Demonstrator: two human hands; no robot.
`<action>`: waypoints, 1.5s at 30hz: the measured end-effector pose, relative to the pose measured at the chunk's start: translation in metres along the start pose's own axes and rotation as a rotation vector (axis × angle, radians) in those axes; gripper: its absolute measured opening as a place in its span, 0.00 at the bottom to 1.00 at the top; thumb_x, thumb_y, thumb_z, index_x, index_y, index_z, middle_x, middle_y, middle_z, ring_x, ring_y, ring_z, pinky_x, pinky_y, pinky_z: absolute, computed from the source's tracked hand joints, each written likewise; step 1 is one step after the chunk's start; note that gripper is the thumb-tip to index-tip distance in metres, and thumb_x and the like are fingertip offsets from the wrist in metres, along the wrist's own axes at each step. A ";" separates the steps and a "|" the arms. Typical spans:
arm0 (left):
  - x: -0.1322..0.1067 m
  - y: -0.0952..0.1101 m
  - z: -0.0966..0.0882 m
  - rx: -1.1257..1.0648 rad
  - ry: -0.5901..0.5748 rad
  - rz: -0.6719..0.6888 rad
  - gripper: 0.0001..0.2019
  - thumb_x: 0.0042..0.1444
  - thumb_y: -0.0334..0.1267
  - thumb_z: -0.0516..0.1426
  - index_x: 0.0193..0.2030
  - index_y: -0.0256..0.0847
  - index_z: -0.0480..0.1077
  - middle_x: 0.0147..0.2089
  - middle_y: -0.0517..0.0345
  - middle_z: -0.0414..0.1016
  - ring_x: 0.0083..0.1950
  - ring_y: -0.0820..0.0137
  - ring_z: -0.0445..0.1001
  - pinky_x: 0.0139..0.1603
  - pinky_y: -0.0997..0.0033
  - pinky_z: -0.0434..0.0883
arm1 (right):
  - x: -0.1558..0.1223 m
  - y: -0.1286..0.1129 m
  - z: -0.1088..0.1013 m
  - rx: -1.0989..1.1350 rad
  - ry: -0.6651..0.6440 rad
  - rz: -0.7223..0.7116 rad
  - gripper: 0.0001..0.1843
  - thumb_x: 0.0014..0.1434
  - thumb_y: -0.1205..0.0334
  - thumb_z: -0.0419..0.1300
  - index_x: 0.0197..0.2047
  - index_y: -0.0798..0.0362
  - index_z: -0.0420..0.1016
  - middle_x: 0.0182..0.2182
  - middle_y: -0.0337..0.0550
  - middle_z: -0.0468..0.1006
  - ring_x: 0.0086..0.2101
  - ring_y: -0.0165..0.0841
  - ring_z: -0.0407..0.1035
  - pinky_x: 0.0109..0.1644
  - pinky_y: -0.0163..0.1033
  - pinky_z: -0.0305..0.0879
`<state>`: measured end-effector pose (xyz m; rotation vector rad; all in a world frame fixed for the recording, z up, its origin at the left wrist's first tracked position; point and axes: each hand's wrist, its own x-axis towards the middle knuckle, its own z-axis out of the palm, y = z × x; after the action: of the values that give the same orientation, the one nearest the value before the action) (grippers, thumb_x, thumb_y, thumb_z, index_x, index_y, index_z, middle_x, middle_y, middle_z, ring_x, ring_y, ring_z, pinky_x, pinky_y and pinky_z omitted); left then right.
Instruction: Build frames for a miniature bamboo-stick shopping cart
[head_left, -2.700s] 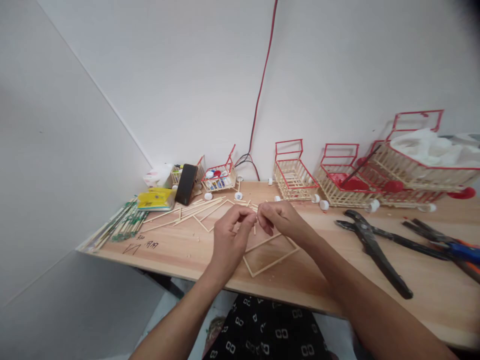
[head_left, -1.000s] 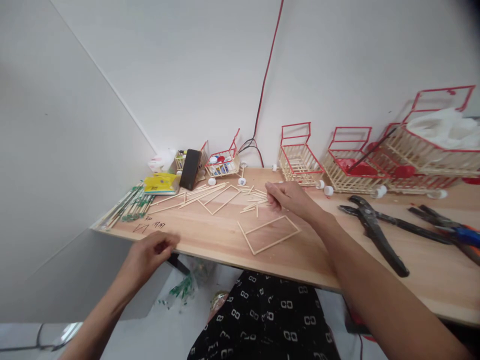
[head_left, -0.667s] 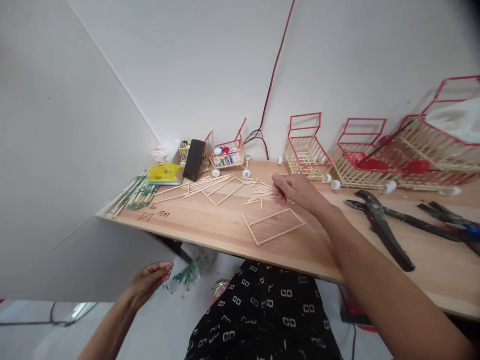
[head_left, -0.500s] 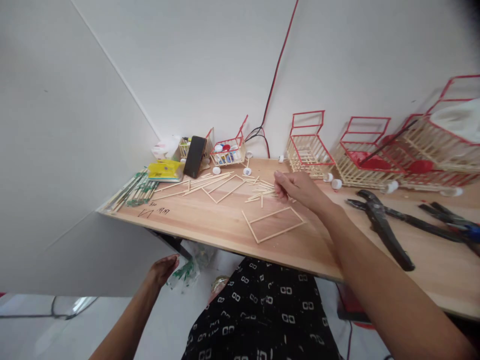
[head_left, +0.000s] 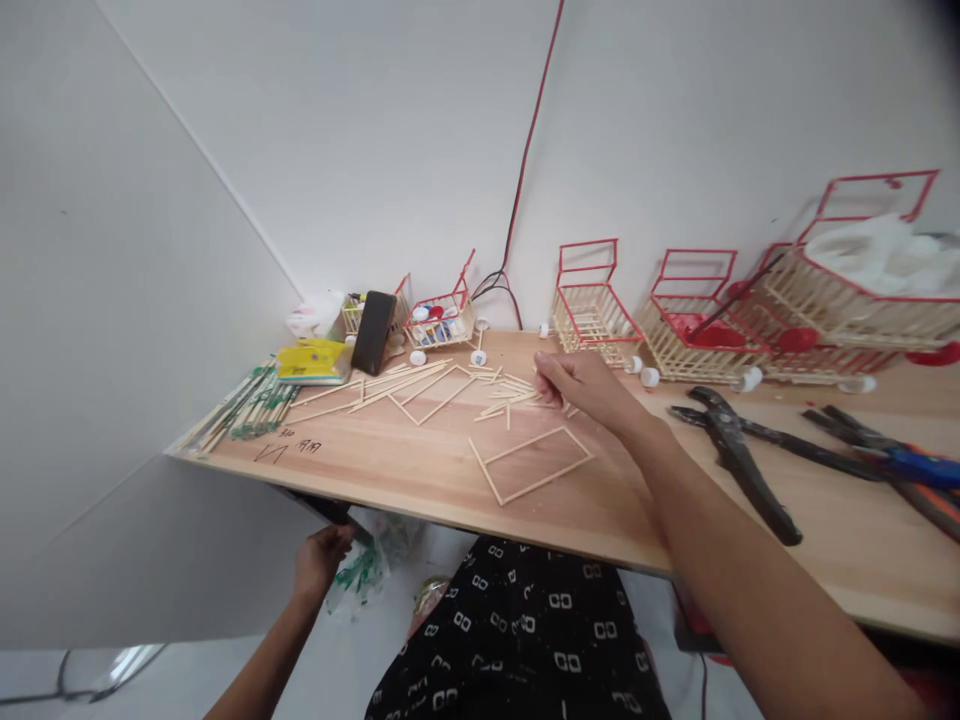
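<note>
My right hand [head_left: 581,385] rests on the wooden table [head_left: 420,470] with its fingers curled over a scatter of short wooden sticks [head_left: 506,392]. Whether it grips one is hidden. Just in front of it lies a rectangular stick frame [head_left: 531,464]. My left hand [head_left: 321,560] hangs below the table's front edge, fingers bent, beside a clear bag with green print [head_left: 361,572]. What it holds, if anything, cannot be made out.
Long sticks and another frame [head_left: 427,392] lie at left, near a yellow pack [head_left: 313,362] and a dark phone [head_left: 373,332]. Red-and-wood stick carts [head_left: 592,310] line the wall. Black pliers [head_left: 739,465] and another tool [head_left: 885,460] lie at right.
My left hand left the sticks and dropped below the table edge toward the bag. My right hand settled on the loose sticks behind the frame.
</note>
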<state>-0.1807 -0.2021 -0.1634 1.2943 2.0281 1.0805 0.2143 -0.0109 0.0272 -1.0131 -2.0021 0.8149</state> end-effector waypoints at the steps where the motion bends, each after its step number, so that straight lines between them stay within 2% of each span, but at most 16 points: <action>1: -0.004 0.004 0.000 0.036 0.002 0.019 0.04 0.41 0.37 0.58 0.23 0.41 0.74 0.20 0.57 0.74 0.24 0.61 0.75 0.25 0.66 0.70 | 0.000 0.000 -0.001 -0.005 0.005 -0.002 0.31 0.63 0.37 0.46 0.22 0.54 0.69 0.17 0.41 0.72 0.20 0.30 0.66 0.27 0.35 0.60; 3: -0.014 0.015 0.002 0.163 -0.014 0.116 0.04 0.42 0.33 0.55 0.22 0.42 0.72 0.24 0.54 0.76 0.29 0.60 0.76 0.33 0.64 0.72 | 0.001 0.001 -0.003 -0.030 0.008 -0.016 0.30 0.64 0.40 0.46 0.23 0.54 0.69 0.18 0.40 0.72 0.20 0.30 0.66 0.28 0.35 0.60; 5: -0.027 0.034 0.007 0.297 -0.135 0.290 0.07 0.48 0.32 0.53 0.25 0.42 0.72 0.30 0.52 0.78 0.34 0.61 0.77 0.38 0.65 0.72 | 0.002 0.003 -0.005 -0.082 0.009 -0.045 0.28 0.65 0.43 0.47 0.23 0.53 0.69 0.19 0.40 0.73 0.21 0.29 0.67 0.30 0.35 0.59; 8: -0.050 0.072 0.013 0.414 -0.306 0.385 0.11 0.59 0.35 0.49 0.36 0.43 0.74 0.31 0.53 0.78 0.32 0.65 0.77 0.34 0.70 0.72 | 0.004 0.006 -0.010 -0.211 -0.001 -0.087 0.23 0.65 0.49 0.49 0.23 0.53 0.69 0.20 0.39 0.73 0.24 0.30 0.67 0.31 0.35 0.57; 9: -0.058 0.087 0.014 0.400 -0.337 0.449 0.12 0.61 0.36 0.49 0.37 0.44 0.74 0.30 0.54 0.78 0.31 0.65 0.77 0.33 0.71 0.72 | 0.004 0.007 -0.012 -0.251 -0.014 -0.091 0.22 0.64 0.51 0.50 0.24 0.53 0.70 0.21 0.39 0.73 0.25 0.30 0.67 0.32 0.35 0.56; 10: -0.065 0.101 0.015 0.368 -0.347 0.528 0.12 0.62 0.35 0.48 0.39 0.44 0.74 0.34 0.53 0.79 0.35 0.66 0.78 0.37 0.71 0.72 | 0.004 0.009 -0.014 -0.286 -0.032 -0.092 0.21 0.64 0.53 0.50 0.25 0.54 0.71 0.21 0.39 0.74 0.25 0.30 0.67 0.32 0.35 0.56; 12: -0.074 0.129 0.013 0.317 -0.276 0.709 0.11 0.61 0.32 0.51 0.44 0.44 0.74 0.37 0.54 0.80 0.37 0.66 0.79 0.39 0.72 0.73 | 0.004 0.010 -0.020 -0.346 -0.063 -0.088 0.19 0.63 0.55 0.51 0.27 0.54 0.74 0.23 0.39 0.75 0.26 0.31 0.68 0.32 0.34 0.55; 15: -0.074 0.168 0.008 0.284 -0.079 0.902 0.12 0.60 0.29 0.54 0.48 0.44 0.72 0.35 0.57 0.80 0.34 0.69 0.77 0.38 0.72 0.72 | 0.003 0.011 -0.031 -0.427 -0.117 -0.039 0.16 0.61 0.56 0.53 0.30 0.54 0.78 0.24 0.39 0.77 0.28 0.31 0.69 0.32 0.34 0.55; 17: -0.064 0.190 0.007 0.269 -0.060 0.926 0.12 0.60 0.29 0.54 0.48 0.43 0.72 0.38 0.56 0.79 0.37 0.69 0.76 0.41 0.71 0.72 | 0.001 0.009 -0.036 -0.472 -0.187 0.037 0.14 0.60 0.57 0.55 0.31 0.54 0.79 0.25 0.40 0.78 0.28 0.31 0.70 0.32 0.33 0.55; 20: -0.047 0.213 0.012 0.280 -0.077 0.879 0.09 0.62 0.31 0.53 0.46 0.42 0.71 0.42 0.53 0.78 0.42 0.67 0.75 0.43 0.68 0.71 | -0.004 0.002 -0.038 -0.609 -0.266 0.174 0.11 0.57 0.59 0.58 0.31 0.54 0.79 0.28 0.42 0.80 0.30 0.33 0.71 0.32 0.34 0.56; 23: -0.034 0.224 0.025 0.290 -0.148 0.818 0.08 0.63 0.34 0.52 0.44 0.41 0.71 0.42 0.53 0.77 0.43 0.66 0.74 0.44 0.67 0.71 | -0.012 -0.011 -0.033 -0.778 -0.305 0.296 0.10 0.55 0.58 0.61 0.31 0.54 0.79 0.31 0.46 0.80 0.33 0.36 0.72 0.32 0.35 0.57; 26: -0.031 0.229 0.040 0.284 -0.223 0.796 0.09 0.64 0.36 0.50 0.43 0.42 0.71 0.42 0.52 0.76 0.44 0.65 0.72 0.45 0.64 0.69 | -0.021 -0.027 -0.024 -0.849 -0.334 0.373 0.12 0.55 0.55 0.61 0.34 0.55 0.79 0.35 0.50 0.81 0.36 0.40 0.73 0.33 0.37 0.59; 30: -0.031 0.232 0.054 0.308 -0.262 0.752 0.10 0.64 0.36 0.49 0.38 0.41 0.71 0.38 0.53 0.74 0.42 0.64 0.69 0.44 0.63 0.66 | -0.031 -0.041 -0.014 -0.900 -0.391 0.436 0.13 0.57 0.61 0.59 0.41 0.59 0.79 0.41 0.56 0.80 0.41 0.45 0.74 0.37 0.40 0.63; 34: -0.028 0.234 0.060 0.333 -0.246 0.718 0.11 0.64 0.37 0.49 0.35 0.40 0.70 0.35 0.54 0.72 0.41 0.63 0.67 0.43 0.63 0.64 | -0.036 -0.035 -0.006 -0.927 -0.381 0.454 0.17 0.60 0.65 0.53 0.45 0.63 0.78 0.42 0.62 0.79 0.44 0.48 0.74 0.40 0.43 0.65; 38: -0.021 0.234 0.064 0.341 -0.228 0.729 0.11 0.64 0.37 0.49 0.33 0.40 0.69 0.35 0.53 0.71 0.40 0.63 0.66 0.42 0.63 0.63 | -0.041 -0.025 0.000 -0.934 -0.324 0.448 0.18 0.61 0.65 0.50 0.46 0.63 0.78 0.43 0.64 0.79 0.44 0.49 0.74 0.41 0.45 0.65; 45: -0.018 0.238 0.065 0.254 -0.223 0.694 0.12 0.63 0.38 0.49 0.32 0.40 0.71 0.33 0.53 0.73 0.39 0.64 0.69 0.43 0.63 0.63 | -0.048 -0.020 0.001 -0.876 -0.226 0.482 0.15 0.59 0.67 0.50 0.39 0.61 0.78 0.38 0.61 0.80 0.39 0.46 0.75 0.35 0.40 0.61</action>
<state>-0.0035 -0.1395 -0.0032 2.2408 1.6113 0.9009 0.2260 -0.0618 0.0266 -2.0241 -2.3948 0.2427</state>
